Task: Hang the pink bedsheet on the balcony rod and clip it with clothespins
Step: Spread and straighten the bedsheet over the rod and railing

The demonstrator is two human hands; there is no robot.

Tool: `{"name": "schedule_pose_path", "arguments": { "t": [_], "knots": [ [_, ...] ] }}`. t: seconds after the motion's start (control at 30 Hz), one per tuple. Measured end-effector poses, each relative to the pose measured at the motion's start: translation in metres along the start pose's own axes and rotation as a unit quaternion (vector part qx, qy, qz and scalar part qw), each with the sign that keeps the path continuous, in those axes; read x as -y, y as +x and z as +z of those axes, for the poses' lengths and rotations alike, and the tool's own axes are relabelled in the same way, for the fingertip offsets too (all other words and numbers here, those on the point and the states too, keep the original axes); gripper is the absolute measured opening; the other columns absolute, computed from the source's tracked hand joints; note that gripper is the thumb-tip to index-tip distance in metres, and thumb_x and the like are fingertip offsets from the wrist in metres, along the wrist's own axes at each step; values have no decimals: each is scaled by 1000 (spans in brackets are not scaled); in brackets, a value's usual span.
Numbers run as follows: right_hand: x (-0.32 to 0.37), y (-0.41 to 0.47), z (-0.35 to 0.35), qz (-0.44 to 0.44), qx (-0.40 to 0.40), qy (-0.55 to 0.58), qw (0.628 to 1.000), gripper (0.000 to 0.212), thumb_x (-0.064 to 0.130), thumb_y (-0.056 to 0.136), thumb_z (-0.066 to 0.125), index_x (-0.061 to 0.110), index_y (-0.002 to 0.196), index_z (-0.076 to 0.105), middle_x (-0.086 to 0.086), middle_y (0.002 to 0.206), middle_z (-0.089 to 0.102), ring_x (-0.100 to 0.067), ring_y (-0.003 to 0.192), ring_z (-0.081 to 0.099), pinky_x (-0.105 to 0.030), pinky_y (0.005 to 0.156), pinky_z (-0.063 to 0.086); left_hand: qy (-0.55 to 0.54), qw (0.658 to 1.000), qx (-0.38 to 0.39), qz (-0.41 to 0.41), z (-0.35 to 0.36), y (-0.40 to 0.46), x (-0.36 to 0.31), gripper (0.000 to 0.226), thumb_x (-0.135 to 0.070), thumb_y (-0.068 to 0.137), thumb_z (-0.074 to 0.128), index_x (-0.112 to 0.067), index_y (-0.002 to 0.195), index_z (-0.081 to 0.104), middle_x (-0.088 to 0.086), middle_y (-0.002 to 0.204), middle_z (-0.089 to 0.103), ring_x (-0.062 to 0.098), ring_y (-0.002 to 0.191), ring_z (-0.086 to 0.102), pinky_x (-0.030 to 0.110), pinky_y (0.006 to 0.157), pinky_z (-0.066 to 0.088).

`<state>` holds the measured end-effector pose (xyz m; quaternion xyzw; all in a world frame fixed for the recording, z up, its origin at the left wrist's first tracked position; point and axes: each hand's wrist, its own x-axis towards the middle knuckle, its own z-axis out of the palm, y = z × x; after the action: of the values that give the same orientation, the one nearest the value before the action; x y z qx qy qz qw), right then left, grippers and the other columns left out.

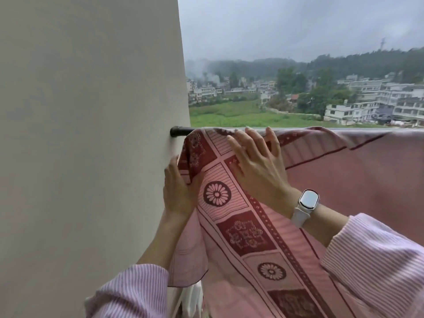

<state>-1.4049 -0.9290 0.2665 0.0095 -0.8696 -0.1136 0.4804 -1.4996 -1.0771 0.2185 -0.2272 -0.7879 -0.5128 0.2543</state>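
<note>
Pink bedsheet (263,226): draped over balcony rod (181,130), hanging done. Left hand (179,191) grips its edge below rod; right hand (254,161) flat, smoothing beside it. Clothespins: none visible, clipping outstanding.

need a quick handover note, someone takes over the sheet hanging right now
Left hand: grips the hanging edge of the pink bedsheet beside the wall.
Right hand: fingers straight, flat on the sheet where it drapes over the rod.
Done: sheet is over the rod, running off to the right.
Left: even out the wall end, then clip it. No clothespins in view, so fetch them first.
</note>
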Motion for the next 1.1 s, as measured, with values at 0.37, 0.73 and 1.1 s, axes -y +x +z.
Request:
{"name": "schedule_pose_path", "arguments": {
  "t": [0.37, 0.73, 1.1],
  "knots": [
    [-19, 43, -7, -28, -24, 9, 999, 11, 0, 72, 66, 7, 77, 60, -5, 82, 61, -24, 75, 54, -34, 65, 42, 83, 987, -135, 13, -47, 39, -8, 27, -20, 88, 57, -2, 67, 58, 8, 70, 48, 19, 61, 42, 21, 55, 22],
    [-43, 192, -16, 51, -81, 49, 994, 14, -1, 87, 39, 7, 92, 49, -7, 92, 53, -19, 56, 48, -30, 55, 34, 46, 964, -259, 47, -59, 206, -58, 22, -15, 90, 45, -7, 70, 51, 19, 83, 61, 31, 69, 49, 33, 59, 29],
    [-134, 242, 63, 252, 136, -115, 951, 25, 14, 94, 36, 10, 110, 55, -9, 116, 58, -26, 102, 59, -31, 78, 41, 261, 961, 2, 89, 48, 314, -57, 33, -47, 87, 51, -22, 105, 63, 6, 117, 58, 27, 110, 50, 39, 90, 33]
  ]
}}
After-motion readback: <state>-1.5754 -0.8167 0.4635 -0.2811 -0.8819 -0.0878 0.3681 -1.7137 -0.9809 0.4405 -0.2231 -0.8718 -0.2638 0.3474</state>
